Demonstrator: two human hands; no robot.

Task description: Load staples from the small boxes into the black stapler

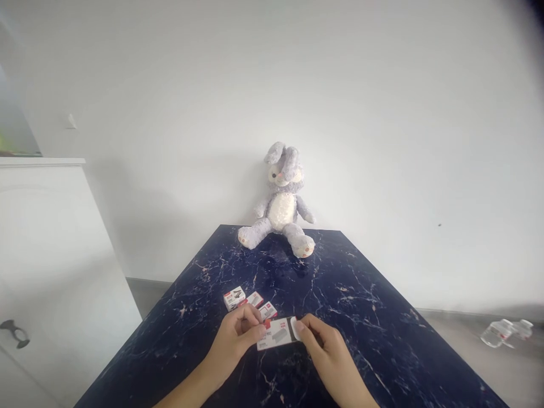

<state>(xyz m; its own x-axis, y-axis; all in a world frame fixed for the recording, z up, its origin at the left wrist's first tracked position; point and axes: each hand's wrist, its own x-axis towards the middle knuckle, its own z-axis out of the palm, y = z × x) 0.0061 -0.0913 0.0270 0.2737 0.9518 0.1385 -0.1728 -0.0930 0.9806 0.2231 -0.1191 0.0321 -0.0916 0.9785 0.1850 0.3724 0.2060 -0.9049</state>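
Observation:
A small white cardboard box (278,334) with red print and a grey picture is held above the table's near half. My left hand (240,334) is closed around its left end, with the thumb on the printed face. At the right end, my right hand (321,341) pinches a white end flap (295,328), and a dark gap shows beside that flap. Just beyond my left hand lie several similar boxes: a white one with a black picture (234,297), and two red-and-white ones (254,300) (268,311) partly hidden by my hand and the held box.
The dark blue marbled table (361,294) narrows toward a white wall. A grey plush rabbit (281,209) sits at its far edge, leaning on the wall. A white cabinet (55,255) stands on the left. Clear plastic bottles (497,333) lie on the floor at right.

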